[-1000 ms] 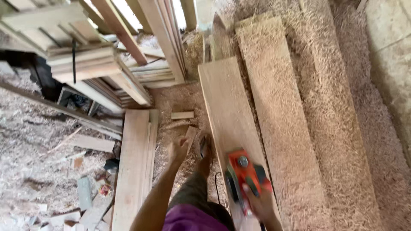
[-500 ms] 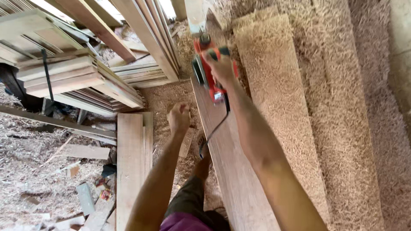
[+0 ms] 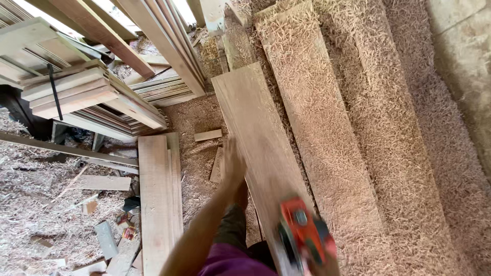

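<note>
We are looking down at a long bare wooden plank (image 3: 255, 133) that is running away from us along the middle of the view. An orange power planer (image 3: 303, 236) is sitting on the near end of this plank, at the bottom of the picture, and it is blurred. The right hand is hidden somewhere behind or under the planer at the bottom edge — we cannot tell how it is gripping, or make out its fingers at all.

The left hand (image 3: 233, 161) is reaching forward beside the plank's left edge, with the forearm stretching back toward our purple clothing (image 3: 227, 263). Its fingers are lying together and pointing up the board; whether they are touching the wood or hovering just beside it we cannot tell, and the hand is holding nothing that we can see.

To the right of the plank, a second board (image 3: 317, 128) is lying parallel and is covered in pale wood shavings (image 3: 409, 128), which are also blanketing the surface further right. On the left, a narrower plank (image 3: 156, 199) is lying on the sawdust-strewn floor — with small offcuts (image 3: 208, 135) scattered between it and the main plank. A stack of sawn boards (image 3: 76, 94) is resting at upper left, and more long boards (image 3: 158, 41) are leaning near it.
</note>
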The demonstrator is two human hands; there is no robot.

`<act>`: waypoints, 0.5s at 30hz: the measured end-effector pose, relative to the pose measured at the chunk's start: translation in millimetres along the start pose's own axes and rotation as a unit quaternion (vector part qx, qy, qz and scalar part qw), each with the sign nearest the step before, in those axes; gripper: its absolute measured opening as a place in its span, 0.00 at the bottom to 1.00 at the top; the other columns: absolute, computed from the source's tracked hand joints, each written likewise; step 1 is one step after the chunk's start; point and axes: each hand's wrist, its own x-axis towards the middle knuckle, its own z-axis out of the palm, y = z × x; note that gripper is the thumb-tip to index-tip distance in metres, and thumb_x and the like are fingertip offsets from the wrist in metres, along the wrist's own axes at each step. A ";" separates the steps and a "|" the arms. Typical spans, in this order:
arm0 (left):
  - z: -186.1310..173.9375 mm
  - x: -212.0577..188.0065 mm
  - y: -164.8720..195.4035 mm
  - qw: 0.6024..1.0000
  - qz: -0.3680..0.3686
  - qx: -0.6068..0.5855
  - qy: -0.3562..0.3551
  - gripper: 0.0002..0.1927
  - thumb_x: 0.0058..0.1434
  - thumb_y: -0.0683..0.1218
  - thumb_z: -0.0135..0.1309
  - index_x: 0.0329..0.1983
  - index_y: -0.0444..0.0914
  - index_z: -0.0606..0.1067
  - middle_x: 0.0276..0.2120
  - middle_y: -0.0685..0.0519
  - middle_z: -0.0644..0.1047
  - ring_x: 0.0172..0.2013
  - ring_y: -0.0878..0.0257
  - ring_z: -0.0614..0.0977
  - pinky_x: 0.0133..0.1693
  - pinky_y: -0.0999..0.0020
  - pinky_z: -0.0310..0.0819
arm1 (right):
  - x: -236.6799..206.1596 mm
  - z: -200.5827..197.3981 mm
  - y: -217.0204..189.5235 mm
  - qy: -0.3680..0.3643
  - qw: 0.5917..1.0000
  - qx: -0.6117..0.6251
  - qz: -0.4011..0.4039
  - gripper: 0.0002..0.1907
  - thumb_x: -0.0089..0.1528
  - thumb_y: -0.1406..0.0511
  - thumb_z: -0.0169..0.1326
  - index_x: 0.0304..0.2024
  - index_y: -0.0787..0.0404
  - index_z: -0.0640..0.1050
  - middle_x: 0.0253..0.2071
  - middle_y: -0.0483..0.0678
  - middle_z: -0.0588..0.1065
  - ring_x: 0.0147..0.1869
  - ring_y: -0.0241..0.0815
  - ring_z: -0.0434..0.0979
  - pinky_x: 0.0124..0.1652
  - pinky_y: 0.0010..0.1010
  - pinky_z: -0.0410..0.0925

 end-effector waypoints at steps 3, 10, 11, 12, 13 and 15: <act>25.8 -52.2 -3.7 0.993 -0.098 -0.053 -0.047 0.39 0.59 0.36 0.49 0.75 0.35 0.53 0.75 0.42 0.54 0.75 0.45 0.52 0.72 0.54 0.49 | -21.3 -1.8 41.3 0.012 0.999 0.000 0.049 0.24 0.62 0.50 0.54 0.58 0.48 0.79 0.27 0.48 0.78 0.31 0.40 0.80 0.34 0.37 0.71; 7.1 37.2 -18.3 0.996 -0.027 -0.060 0.060 0.37 0.61 0.37 0.50 0.74 0.31 0.55 0.74 0.37 0.57 0.73 0.43 0.58 0.73 0.55 0.49 | 134.1 21.5 -123.6 0.018 0.977 0.133 -0.167 0.22 0.59 0.50 0.62 0.43 0.59 0.78 0.31 0.46 0.76 0.35 0.35 0.74 0.33 0.36 0.72; -2.3 57.3 -20.2 0.997 -0.017 -0.040 0.065 0.36 0.62 0.37 0.51 0.74 0.30 0.55 0.74 0.36 0.57 0.74 0.42 0.58 0.74 0.55 0.49 | 169.6 27.5 -162.8 0.024 0.990 0.018 -0.141 0.20 0.60 0.50 0.60 0.40 0.59 0.81 0.27 0.44 0.77 0.32 0.35 0.76 0.34 0.35 0.71; -12.8 75.0 -21.2 0.997 -0.006 -0.020 0.069 0.34 0.64 0.38 0.51 0.73 0.29 0.56 0.74 0.36 0.57 0.74 0.42 0.59 0.74 0.55 0.48 | 201.7 34.1 -201.7 -0.003 0.994 0.022 -0.110 0.20 0.62 0.50 0.58 0.39 0.60 0.82 0.28 0.46 0.78 0.35 0.36 0.76 0.37 0.36 0.71; -24.7 89.0 -21.5 0.997 -0.028 -0.041 0.059 0.35 0.64 0.38 0.51 0.74 0.30 0.56 0.74 0.36 0.57 0.74 0.41 0.58 0.73 0.55 0.49 | 236.0 41.8 -241.5 0.014 0.980 0.036 -0.194 0.20 0.63 0.50 0.57 0.41 0.58 0.81 0.33 0.43 0.80 0.40 0.35 0.80 0.40 0.34 0.71; -44.9 111.6 -23.3 0.993 -0.073 -0.085 0.038 0.36 0.63 0.38 0.52 0.74 0.31 0.56 0.74 0.38 0.57 0.73 0.39 0.56 0.71 0.56 0.51 | 300.3 57.8 -319.2 0.014 0.968 0.071 -0.240 0.18 0.65 0.50 0.57 0.41 0.57 0.82 0.33 0.41 0.80 0.39 0.33 0.79 0.40 0.31 0.70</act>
